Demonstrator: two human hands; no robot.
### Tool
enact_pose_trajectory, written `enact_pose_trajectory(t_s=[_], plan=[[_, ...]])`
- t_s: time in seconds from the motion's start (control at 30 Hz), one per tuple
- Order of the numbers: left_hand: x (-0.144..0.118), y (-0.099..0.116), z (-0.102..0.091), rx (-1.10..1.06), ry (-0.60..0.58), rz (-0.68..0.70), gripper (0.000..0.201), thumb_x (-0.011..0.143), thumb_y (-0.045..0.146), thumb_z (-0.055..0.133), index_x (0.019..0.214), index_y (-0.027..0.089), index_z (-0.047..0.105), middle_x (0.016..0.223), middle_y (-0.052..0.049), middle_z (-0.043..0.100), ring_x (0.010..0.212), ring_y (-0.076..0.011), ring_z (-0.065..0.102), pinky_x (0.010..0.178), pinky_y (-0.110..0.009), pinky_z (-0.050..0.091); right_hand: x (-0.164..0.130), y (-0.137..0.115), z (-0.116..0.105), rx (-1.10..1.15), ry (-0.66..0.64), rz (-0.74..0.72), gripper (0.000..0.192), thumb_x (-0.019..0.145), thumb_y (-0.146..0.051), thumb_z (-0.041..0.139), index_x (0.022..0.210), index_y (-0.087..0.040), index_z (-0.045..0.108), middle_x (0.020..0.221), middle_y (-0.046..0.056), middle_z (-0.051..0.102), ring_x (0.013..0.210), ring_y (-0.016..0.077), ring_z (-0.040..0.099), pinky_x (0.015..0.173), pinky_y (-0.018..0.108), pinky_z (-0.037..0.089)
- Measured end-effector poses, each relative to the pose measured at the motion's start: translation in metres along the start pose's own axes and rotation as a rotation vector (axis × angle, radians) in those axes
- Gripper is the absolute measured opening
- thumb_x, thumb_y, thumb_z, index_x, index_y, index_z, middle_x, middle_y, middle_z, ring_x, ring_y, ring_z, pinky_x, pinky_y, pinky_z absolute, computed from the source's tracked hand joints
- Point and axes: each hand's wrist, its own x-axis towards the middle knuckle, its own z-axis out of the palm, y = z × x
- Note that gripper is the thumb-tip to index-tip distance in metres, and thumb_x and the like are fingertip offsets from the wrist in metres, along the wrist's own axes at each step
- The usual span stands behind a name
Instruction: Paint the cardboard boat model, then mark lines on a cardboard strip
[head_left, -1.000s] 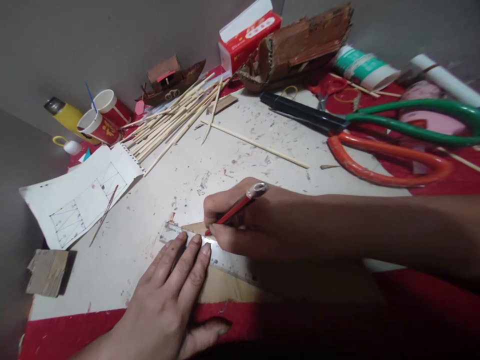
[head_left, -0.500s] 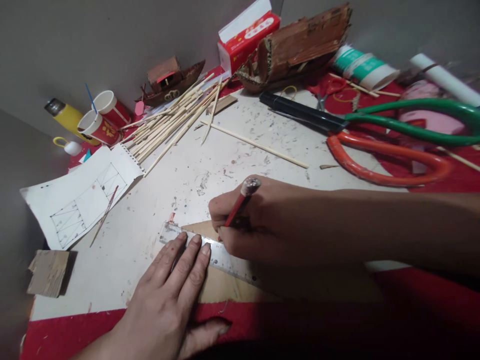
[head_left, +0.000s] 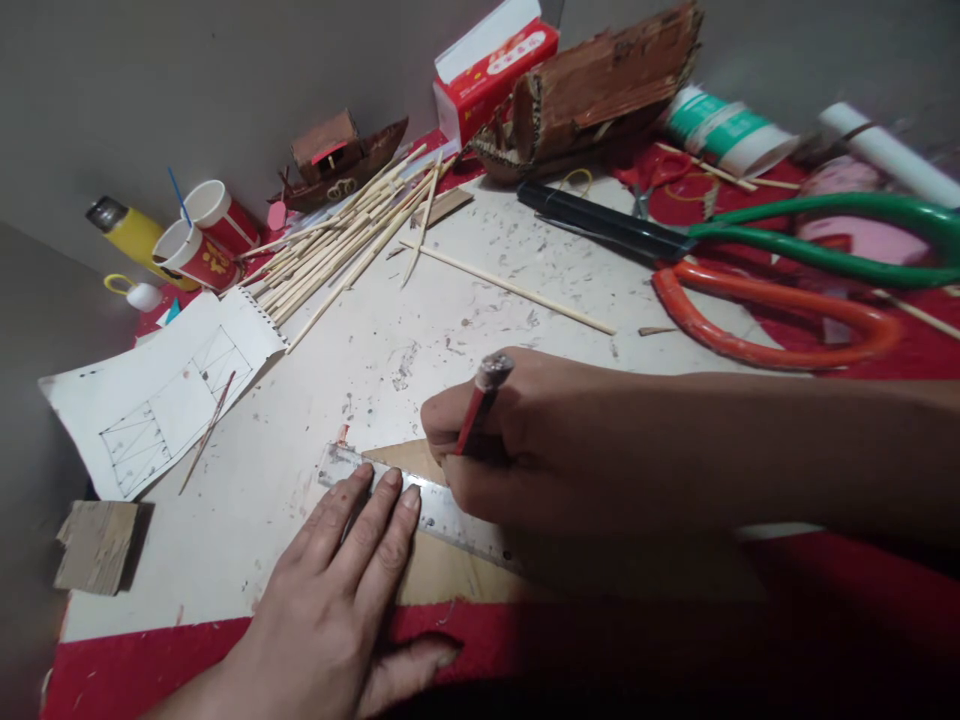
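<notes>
While the left hand [head_left: 330,595] lies spread with its fingertips pressing on a clear ruler [head_left: 461,523], the right hand [head_left: 525,440] is closed around a red pencil [head_left: 475,418], whose silvery end points upward; the pencil's tip is hidden by the fingers. The ruler lies at a slant across a thin tan piece [head_left: 442,575] (card or wood, I cannot tell which), with the right hand at its far edge. Beneath these is a pale, flecked work surface [head_left: 315,400], and nearer the person runs a red cloth [head_left: 142,670].

To the left, a sheet of paper [head_left: 169,375] bears drawn frames crossed with diagonals, and a thin dark stick [head_left: 206,435] lies partly on it. Just below sits a small block of layered cardboard [head_left: 97,545]. Farther out, a heap of pale sticks [head_left: 345,240] fans over the surface, one single stick [head_left: 517,290] lying off to its right. Large scissors [head_left: 679,272] with green and orange handles rest beyond the right arm. Along the back stand two red-and-white cups [head_left: 199,258], a yellow bottle [head_left: 135,235], a small model boat [head_left: 341,170], a red-and-white box [head_left: 499,75] and a larger brown model boat [head_left: 600,95].
</notes>
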Motion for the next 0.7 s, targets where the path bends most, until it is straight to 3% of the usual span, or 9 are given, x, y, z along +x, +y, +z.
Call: enact_pose_trajectory(t_s=[0.3, 0.37, 0.47, 0.53, 0.6, 0.7], plan=[[0.002, 0.001, 0.001, -0.008, 0.021, 0.001, 0.089, 0.082, 0.063, 0.063, 0.144, 0.002, 0.046, 0.148, -0.021, 0.049, 0.144, -0.0373, 0.035, 0.117, -0.045, 0.033, -0.001, -0.001, 0.0, 0.018, -0.012, 0.087, 0.024, 0.075, -0.014, 0.054, 0.055, -0.018, 0.044, 0.045, -0.005, 0.042, 0.045, 0.0071, 0.034, 0.045, 0.023, 0.027], [0.002, 0.001, 0.0, -0.023, 0.039, -0.019, 0.086, 0.082, 0.063, 0.064, 0.143, 0.003, 0.048, 0.146, -0.02, 0.052, 0.142, -0.0369, 0.038, 0.116, -0.045, 0.035, -0.003, 0.001, 0.0, 0.028, 0.003, 0.044, 0.022, 0.075, -0.014, 0.055, 0.056, -0.018, 0.046, 0.046, -0.005, 0.044, 0.045, 0.0071, 0.035, 0.045, 0.023, 0.027], [0.003, 0.002, -0.001, -0.041, 0.07, -0.043, 0.081, 0.083, 0.061, 0.064, 0.138, 0.004, 0.053, 0.14, -0.02, 0.058, 0.137, -0.0365, 0.045, 0.112, -0.045, 0.04, -0.005, 0.007, -0.001, 0.071, 0.112, -0.14, 0.019, 0.076, -0.009, 0.051, 0.059, -0.017, 0.052, 0.051, -0.004, 0.048, 0.047, 0.007, 0.039, 0.048, 0.023, 0.029], [0.003, 0.002, -0.002, -0.033, 0.077, -0.035, 0.076, 0.083, 0.058, 0.065, 0.135, 0.003, 0.056, 0.135, -0.021, 0.061, 0.133, -0.0366, 0.05, 0.109, -0.046, 0.044, -0.006, 0.012, -0.002, 0.102, 0.207, -0.22, 0.019, 0.082, -0.01, 0.049, 0.066, -0.017, 0.057, 0.059, -0.003, 0.055, 0.053, 0.0079, 0.046, 0.053, 0.022, 0.034], [0.002, 0.002, -0.005, -0.018, 0.081, -0.026, 0.069, 0.084, 0.054, 0.068, 0.13, 0.004, 0.059, 0.131, -0.021, 0.064, 0.128, -0.0365, 0.055, 0.105, -0.047, 0.047, -0.006, 0.017, -0.001, 0.104, 0.267, -0.211, 0.019, 0.089, -0.015, 0.047, 0.079, -0.018, 0.063, 0.068, -0.002, 0.061, 0.062, 0.0097, 0.053, 0.059, 0.022, 0.038], [0.0, 0.002, -0.009, 0.003, 0.116, -0.03, 0.058, 0.085, 0.047, 0.069, 0.124, 0.005, 0.063, 0.123, -0.019, 0.069, 0.12, -0.0339, 0.061, 0.104, -0.046, 0.048, -0.003, 0.026, 0.002, 0.05, 0.27, -0.183, 0.016, 0.093, -0.02, 0.048, 0.095, -0.02, 0.065, 0.075, -0.001, 0.064, 0.067, 0.0118, 0.057, 0.061, 0.023, 0.038]])
